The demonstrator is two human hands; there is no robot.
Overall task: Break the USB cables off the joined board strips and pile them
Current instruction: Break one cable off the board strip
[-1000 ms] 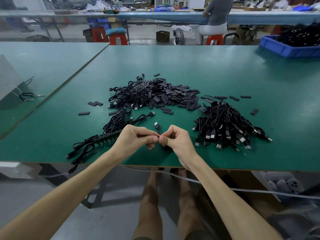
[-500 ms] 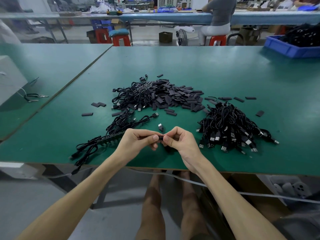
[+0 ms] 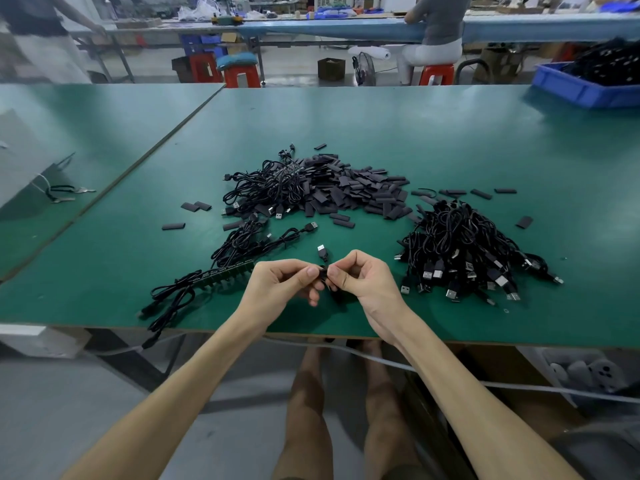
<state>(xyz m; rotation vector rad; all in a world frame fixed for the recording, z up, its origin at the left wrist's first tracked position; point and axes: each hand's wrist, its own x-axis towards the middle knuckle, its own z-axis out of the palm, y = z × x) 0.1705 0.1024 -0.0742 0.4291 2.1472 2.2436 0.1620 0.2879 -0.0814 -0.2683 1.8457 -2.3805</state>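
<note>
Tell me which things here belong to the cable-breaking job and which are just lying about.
Job: left hand and right hand pinching the held cable; board strip; cable pile.
Lying about: keys; floor fan; red stool; cardboard box.

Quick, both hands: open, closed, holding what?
Left hand: closed, pinching the thin black USB cable with the silver plug.
Right hand: closed, pinching the same cable from the other side.

Bright, even overhead light falls on the green table (image 3: 450, 140), leaving a pale sheen at its far end and only faint shadows; wide-angle distortion bows the frame edges, and the person (image 3: 41, 39) at upper left is blurred.
</note>
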